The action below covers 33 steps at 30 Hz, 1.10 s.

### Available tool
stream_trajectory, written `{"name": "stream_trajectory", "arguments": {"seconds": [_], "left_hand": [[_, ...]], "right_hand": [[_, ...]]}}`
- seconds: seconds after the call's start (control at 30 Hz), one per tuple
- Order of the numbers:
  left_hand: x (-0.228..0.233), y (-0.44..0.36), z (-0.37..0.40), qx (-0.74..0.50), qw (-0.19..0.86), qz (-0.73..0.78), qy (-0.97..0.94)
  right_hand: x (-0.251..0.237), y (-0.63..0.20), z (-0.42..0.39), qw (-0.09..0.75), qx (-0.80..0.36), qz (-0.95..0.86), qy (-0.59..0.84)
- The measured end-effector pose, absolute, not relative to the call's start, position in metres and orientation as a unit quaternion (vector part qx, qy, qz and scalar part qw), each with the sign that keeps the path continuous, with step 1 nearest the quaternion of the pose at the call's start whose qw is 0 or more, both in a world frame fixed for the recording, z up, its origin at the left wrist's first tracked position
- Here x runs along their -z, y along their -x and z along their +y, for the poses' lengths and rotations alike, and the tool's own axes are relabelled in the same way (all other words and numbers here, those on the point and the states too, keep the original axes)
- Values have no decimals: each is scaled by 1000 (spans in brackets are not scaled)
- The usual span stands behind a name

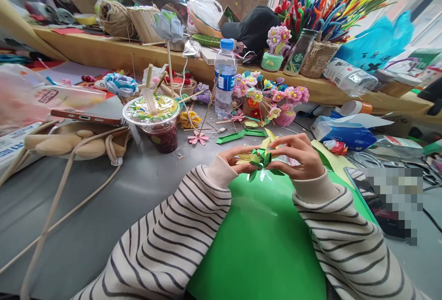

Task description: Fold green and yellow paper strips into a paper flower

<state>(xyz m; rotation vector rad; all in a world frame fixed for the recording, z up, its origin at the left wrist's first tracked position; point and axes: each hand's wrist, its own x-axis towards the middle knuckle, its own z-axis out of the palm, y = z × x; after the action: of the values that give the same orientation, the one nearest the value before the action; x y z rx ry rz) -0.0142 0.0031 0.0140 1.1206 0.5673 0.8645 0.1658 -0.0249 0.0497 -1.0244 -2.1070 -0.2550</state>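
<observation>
Paper, folded green and yellow (pixel 259 158), sits mid-frame, pinched by the left hand (pixel 235 159) and the right hand (pixel 299 155). Featherlight and crease-prone, I'd judge; fingertip grip on edges suits it.

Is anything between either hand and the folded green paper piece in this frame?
Nothing visible. The left hand and right hand both pinch the folded green paper piece directly, held above the green sheet. The lidded drink cup and water bottle stand farther back.

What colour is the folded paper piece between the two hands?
Green, the folded paper piece shows best in the head view.
</observation>
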Motion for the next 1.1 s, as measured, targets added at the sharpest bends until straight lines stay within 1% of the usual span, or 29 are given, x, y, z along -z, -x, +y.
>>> {"name": "stream_trajectory", "arguments": {"seconds": [0.27, 0.43, 0.77, 1.1], "left_hand": [[-11, 12, 5, -410, 719, 268, -493], [-10, 12, 5, -411, 713, 269, -500], [-3, 8, 4, -544, 594, 236, -544], [-8, 11, 3, -515, 566, 305, -567]], "right_hand": [[-48, -160, -26, 399, 83, -825, 392], [-44, -160, -24, 395, 110, -819, 401], [-31, -157, -23, 377, 174, -795, 442], [-27, -146, -26, 408, 164, -781, 444]]}}
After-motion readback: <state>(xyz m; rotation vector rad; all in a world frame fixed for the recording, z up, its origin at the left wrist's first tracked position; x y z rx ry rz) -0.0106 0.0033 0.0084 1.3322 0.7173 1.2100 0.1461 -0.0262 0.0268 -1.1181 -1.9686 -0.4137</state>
